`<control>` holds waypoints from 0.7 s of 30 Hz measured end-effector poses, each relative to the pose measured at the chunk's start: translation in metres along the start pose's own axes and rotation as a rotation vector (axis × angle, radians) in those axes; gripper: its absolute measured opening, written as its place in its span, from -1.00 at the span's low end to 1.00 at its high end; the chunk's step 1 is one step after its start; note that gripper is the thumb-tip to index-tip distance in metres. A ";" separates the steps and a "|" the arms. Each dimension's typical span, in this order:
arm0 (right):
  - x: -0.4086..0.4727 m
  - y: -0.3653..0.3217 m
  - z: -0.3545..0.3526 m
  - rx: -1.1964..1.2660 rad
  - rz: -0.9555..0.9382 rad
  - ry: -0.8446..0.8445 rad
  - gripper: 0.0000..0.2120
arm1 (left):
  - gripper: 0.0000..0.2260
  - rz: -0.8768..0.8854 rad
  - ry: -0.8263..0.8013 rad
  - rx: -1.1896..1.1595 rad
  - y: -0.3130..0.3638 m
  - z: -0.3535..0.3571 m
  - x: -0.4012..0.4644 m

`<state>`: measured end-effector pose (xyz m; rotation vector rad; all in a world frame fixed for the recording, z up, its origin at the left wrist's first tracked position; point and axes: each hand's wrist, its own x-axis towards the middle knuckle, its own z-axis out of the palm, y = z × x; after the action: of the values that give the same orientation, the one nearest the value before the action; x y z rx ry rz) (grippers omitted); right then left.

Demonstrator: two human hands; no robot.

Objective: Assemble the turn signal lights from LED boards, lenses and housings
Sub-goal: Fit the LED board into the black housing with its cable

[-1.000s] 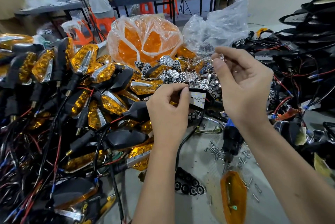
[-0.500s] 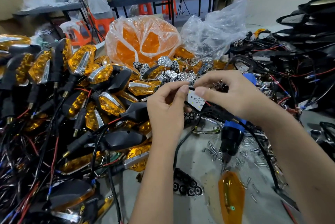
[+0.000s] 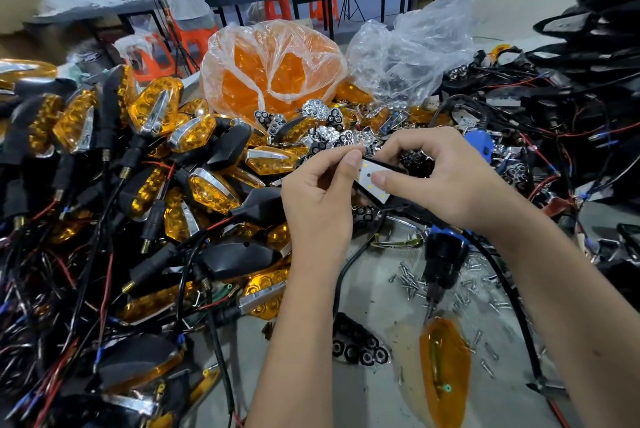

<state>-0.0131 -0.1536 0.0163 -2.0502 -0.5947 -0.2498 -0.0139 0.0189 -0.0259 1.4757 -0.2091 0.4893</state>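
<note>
Just above the middle of the cluttered table [image 3: 374,407], both hands meet on one small white LED board [image 3: 372,181]: the left hand [image 3: 318,199] pinches its upper left end between thumb and forefinger, while the right hand [image 3: 440,178] presses a thumb on its face with the fingers curled over the far edge, so each hand is clamped on the board. A black housing edge shows beneath the board, though how the two sit together is hard to tell. To the left lies a heap of finished amber turn signals [image 3: 152,150] with tangled wires. Behind the hands stands a plastic bag of orange lenses [image 3: 273,64]. Nearer the person lie a loose amber lens [image 3: 445,368], scattered screws [image 3: 408,282] and a black electric screwdriver [image 3: 443,254]
</note>
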 end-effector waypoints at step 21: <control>0.000 -0.007 0.000 -0.048 0.089 0.008 -0.85 | -0.87 -0.090 -0.088 -0.054 -0.001 -0.003 0.001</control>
<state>-0.0168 -0.1509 0.0212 -2.1149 -0.4952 -0.2218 -0.0132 0.0218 -0.0263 1.4488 -0.2225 0.3442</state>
